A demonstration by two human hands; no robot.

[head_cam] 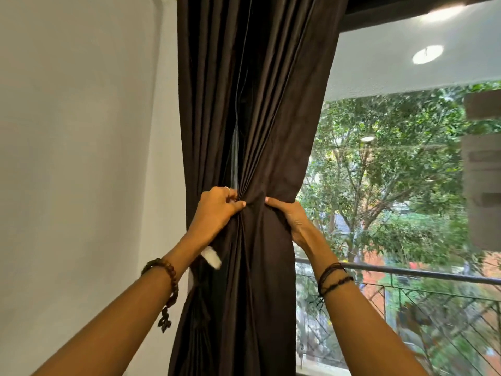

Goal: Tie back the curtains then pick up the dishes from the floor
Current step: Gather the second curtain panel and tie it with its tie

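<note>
A dark brown curtain (252, 104) hangs gathered into a bunch at the left side of the window. My left hand (217, 210) pinches the folds at the bunch's narrow waist from the left. From the right, my right hand (290, 218) grips the same waist, thumb on the front and fingers wrapped behind the cloth. A small white tag (212, 257) shows by my left wrist, and a dark tie-back tassel (200, 294) hangs below it along the curtain's left edge. No dishes or floor are in view.
A plain white wall (81, 158) fills the left. To the right is the window glass (406, 185) with trees outside and a metal balcony railing (406, 272). A dark curtain rail box (393, 6) runs across the top right.
</note>
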